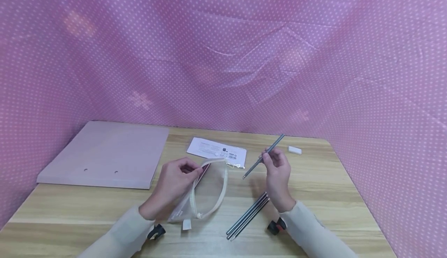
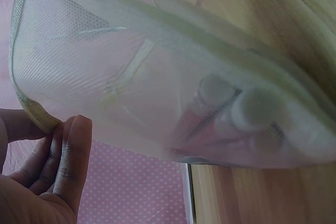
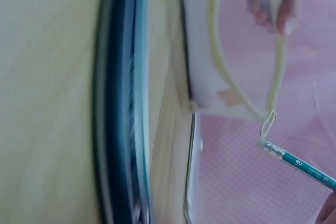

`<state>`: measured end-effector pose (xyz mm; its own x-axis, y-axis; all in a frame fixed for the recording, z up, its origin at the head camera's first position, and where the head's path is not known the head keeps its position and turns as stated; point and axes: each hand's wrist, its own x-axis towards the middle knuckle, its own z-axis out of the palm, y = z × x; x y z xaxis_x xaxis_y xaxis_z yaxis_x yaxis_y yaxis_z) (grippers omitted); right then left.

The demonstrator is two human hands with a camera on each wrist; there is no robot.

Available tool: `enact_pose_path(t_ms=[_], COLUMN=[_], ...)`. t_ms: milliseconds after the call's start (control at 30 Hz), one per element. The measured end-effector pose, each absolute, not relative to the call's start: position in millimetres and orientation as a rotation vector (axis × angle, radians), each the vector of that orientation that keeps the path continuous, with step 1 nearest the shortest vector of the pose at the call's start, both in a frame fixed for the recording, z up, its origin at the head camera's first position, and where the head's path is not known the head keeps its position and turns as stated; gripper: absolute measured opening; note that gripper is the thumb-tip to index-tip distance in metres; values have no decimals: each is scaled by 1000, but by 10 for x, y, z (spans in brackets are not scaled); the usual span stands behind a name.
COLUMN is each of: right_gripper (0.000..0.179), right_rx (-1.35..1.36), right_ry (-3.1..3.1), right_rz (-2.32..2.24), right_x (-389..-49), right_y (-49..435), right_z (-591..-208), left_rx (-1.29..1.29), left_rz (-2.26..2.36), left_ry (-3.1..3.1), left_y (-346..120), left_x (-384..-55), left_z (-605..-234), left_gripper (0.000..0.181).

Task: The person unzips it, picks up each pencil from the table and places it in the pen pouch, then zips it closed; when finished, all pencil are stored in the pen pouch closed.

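My left hand (image 1: 178, 182) pinches the upper left rim of a pale mesh zip pouch (image 1: 211, 186), which stands with its mouth spread. Through the mesh in the left wrist view, blurred pens with white ends (image 2: 257, 109) and reddish barrels show inside. Between thumb and fingers, my right hand (image 1: 278, 176) holds a dark green pencil (image 1: 252, 167) slanted above the table, to the right of the pouch. Its eraser end (image 3: 271, 148) points down toward the pouch. Several more pencils (image 1: 247, 217) lie side by side on the table below the right hand.
A large pinkish folder (image 1: 104, 153) lies at the left of the wooden table (image 1: 335, 211). Behind the pouch is a flat white packet (image 1: 214, 149). One white eraser (image 1: 295, 150) sits at the back right. Pink dotted cloth (image 1: 223, 56) surrounds the table.
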<state>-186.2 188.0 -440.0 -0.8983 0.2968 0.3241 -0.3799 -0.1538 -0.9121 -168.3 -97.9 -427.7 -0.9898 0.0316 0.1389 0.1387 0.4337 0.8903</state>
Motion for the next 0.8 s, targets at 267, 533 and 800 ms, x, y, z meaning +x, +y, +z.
enact_pose_path(t_ms=[267, 533, 800], right_gripper=[10, 7, 6], right_rx=[-129, -206, -244], right_ry=[-1447, -1379, -1476], right_rz=[2422, 2512, 2552], right_x=[-1908, -1880, -1844], right_y=[1813, 1669, 1500], right_z=[-4401, -4413, -4499], left_rx=[-161, -173, -174], left_rz=[-1624, -1605, -1590], left_ry=[-2561, -2560, -2548], left_y=[-977, -976, -974], left_x=[-1677, -1683, -1693], left_z=[-4273, -4280, -4285], left_gripper=[6, 6, 7])
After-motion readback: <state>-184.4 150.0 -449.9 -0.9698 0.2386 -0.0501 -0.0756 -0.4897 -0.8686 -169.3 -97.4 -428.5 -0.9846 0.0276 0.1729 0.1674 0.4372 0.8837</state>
